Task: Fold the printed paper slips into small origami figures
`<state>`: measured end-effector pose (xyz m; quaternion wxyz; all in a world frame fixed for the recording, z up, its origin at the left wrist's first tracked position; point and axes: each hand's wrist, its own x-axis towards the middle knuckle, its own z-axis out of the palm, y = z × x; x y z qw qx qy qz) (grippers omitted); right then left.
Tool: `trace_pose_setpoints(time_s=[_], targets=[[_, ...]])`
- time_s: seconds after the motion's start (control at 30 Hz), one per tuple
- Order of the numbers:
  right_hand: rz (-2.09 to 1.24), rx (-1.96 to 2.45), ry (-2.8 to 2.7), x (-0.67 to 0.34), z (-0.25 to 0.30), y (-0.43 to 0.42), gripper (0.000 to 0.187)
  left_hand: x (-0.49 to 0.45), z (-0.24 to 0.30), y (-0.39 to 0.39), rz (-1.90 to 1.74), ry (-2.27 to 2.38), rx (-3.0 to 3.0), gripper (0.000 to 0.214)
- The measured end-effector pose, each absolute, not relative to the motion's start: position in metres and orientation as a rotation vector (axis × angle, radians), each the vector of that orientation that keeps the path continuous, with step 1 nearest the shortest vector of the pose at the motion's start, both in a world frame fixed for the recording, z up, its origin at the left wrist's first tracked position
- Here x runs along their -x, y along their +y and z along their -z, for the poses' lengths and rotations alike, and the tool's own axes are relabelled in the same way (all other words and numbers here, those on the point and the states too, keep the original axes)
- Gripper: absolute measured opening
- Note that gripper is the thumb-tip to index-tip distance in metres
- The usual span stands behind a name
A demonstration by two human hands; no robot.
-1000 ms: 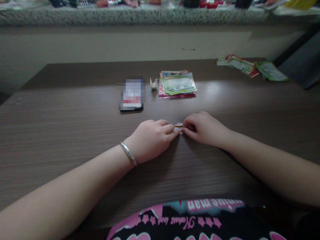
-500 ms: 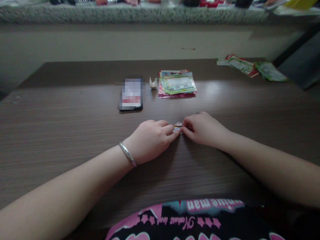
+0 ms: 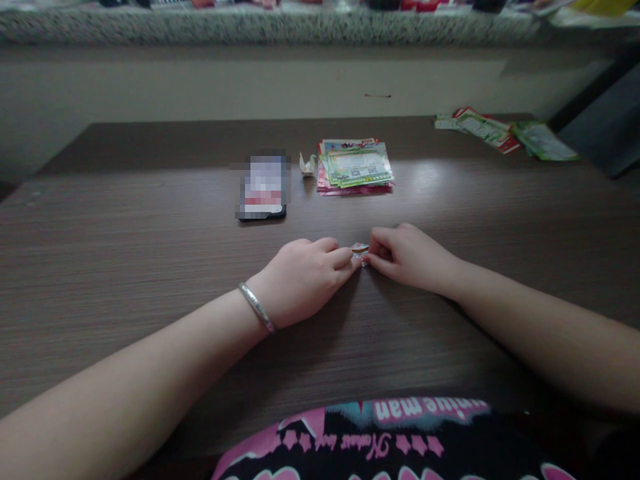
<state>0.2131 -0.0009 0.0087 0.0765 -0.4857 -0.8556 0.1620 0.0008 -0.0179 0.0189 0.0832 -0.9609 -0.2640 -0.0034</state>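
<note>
Between my hands, low on the tabletop, is a small piece of folded paper (image 3: pixel 359 249) with a pale, coloured print. My left hand (image 3: pixel 313 277), with a silver bangle at the wrist, has its fingers closed on the paper's left side. On the other side, my right hand (image 3: pixel 413 257) pinches the paper's right edge between thumb and forefinger. Fingers cover most of the paper, so its full shape is hidden. Beyond the hands stands a small folded paper crane (image 3: pixel 307 165).
A phone (image 3: pixel 263 187) with a blurred screen lies left of the crane. To the crane's right is a stack of printed wrappers (image 3: pixel 356 167). More wrappers (image 3: pixel 487 130) lie at the table's (image 3: pixel 125 233) back right. A speckled stone ledge (image 3: pixel 300 27) holding assorted items runs above.
My right hand's fingertips have shifted very slightly to the right, showing a little more of the paper's edge. Both hands keep hold of it; other things stay put.
</note>
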Motion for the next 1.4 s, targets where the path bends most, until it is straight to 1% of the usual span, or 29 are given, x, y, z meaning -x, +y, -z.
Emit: trace_pose_setpoints(time_s=[0.1,0.17,0.23,0.3,0.37,0.47,0.67,0.87,1.2,1.4], targets=[[-0.574,1.365,-2.522,-0.222,-0.002,0.003,0.009,0.001,-0.019,-0.016,0.019,-0.739,2.857,0.031],[-0.545,1.281,-2.512,-0.228,0.000,0.004,0.009,0.002,-0.019,-0.015,0.025,-0.729,2.850,0.031],[-0.365,1.111,-2.569,-0.233,0.001,0.003,0.012,0.002,-0.018,-0.015,0.031,-0.728,2.849,0.031],[-0.098,0.914,-2.656,-0.236,0.000,0.001,0.018,0.003,-0.017,-0.015,0.043,-0.726,2.848,0.032],[0.101,0.769,-2.736,-0.237,-0.002,-0.001,0.022,0.004,-0.015,-0.015,0.069,-0.726,2.846,0.033],[0.215,0.752,-2.794,-0.238,-0.002,-0.004,0.026,0.004,-0.012,-0.014,0.087,-0.748,2.853,0.035],[0.147,0.847,-2.823,-0.233,-0.004,-0.005,0.028,0.002,-0.013,-0.014,0.053,-0.772,2.859,0.035],[0.049,1.108,-2.778,-0.225,-0.011,-0.008,0.025,0.000,-0.019,-0.020,0.014,-0.803,2.846,0.033],[0.081,1.158,-2.782,-0.230,-0.013,-0.007,0.025,0.003,-0.021,-0.016,0.023,-0.773,2.899,0.033],[-0.001,1.107,-2.760,-0.236,-0.009,-0.003,0.020,0.009,-0.021,-0.011,-0.008,-0.716,2.941,0.036]])
